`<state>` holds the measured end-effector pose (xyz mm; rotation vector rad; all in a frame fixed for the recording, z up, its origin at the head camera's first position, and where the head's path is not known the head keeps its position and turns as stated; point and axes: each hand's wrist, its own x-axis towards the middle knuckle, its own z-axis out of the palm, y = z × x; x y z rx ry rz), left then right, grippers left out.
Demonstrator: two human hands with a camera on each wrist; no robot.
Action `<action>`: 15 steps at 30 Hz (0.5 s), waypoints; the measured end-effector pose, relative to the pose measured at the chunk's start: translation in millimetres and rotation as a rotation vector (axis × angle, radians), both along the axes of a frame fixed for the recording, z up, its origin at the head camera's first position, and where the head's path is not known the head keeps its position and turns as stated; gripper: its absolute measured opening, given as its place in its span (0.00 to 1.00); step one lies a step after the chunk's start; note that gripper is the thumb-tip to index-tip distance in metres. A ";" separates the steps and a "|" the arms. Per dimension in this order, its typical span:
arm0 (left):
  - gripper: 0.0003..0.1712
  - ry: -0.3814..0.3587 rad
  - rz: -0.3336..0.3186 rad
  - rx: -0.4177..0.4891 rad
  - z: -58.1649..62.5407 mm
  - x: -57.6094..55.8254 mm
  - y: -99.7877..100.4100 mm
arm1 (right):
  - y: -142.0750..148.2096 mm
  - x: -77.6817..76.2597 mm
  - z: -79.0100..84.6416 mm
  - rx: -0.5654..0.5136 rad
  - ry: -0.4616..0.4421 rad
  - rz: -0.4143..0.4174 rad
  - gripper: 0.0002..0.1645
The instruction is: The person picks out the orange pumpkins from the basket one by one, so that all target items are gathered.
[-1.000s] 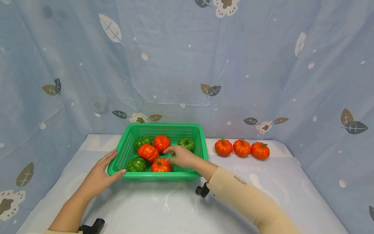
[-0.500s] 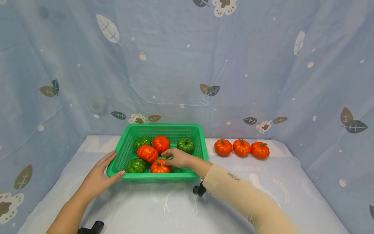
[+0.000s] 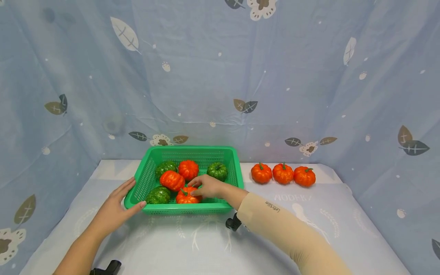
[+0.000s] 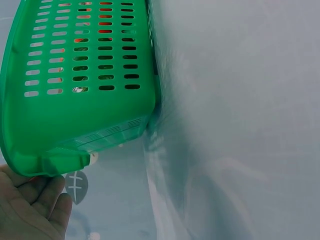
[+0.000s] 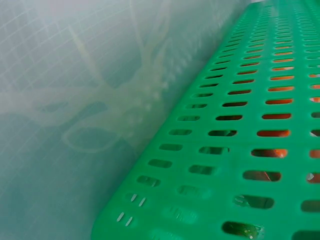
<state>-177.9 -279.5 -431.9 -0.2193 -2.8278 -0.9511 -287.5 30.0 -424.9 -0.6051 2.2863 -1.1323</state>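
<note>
In the head view, a green plastic basket [image 3: 192,208] with slotted sides holds several small pumpkins. My right hand [image 3: 209,186] reaches in over its near right side and grips the front orange pumpkin [image 3: 183,198], thumb on its near side and fingers behind. My left hand [image 3: 115,208] rests at the basket's near left corner, thumb along the front rim and fingers fairly straight against the left side. The left wrist view shows those fingers [image 4: 47,197] at the rim's corner. Only the slotted wall [image 5: 240,140] fills the right wrist view; the right hand is hidden there.
Also in the basket are two orange pumpkins, one on its side [image 3: 172,180] and one behind [image 3: 188,170], and green ones [image 3: 217,171] [image 3: 159,195]. Three orange pumpkins [image 3: 283,173] stand in a row on the white table cover [image 3: 165,244]. A patterned blue curtain [image 3: 199,76] hangs behind.
My right hand has lowered slightly and closed in on the front orange pumpkin, its thumb now over it. The left hand stays at the basket's corner.
</note>
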 end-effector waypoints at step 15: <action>0.55 -0.003 -0.006 0.012 -0.3 0.7 -0.6 | 18.6 4.6 25.6 0.126 0.232 -0.028 0.22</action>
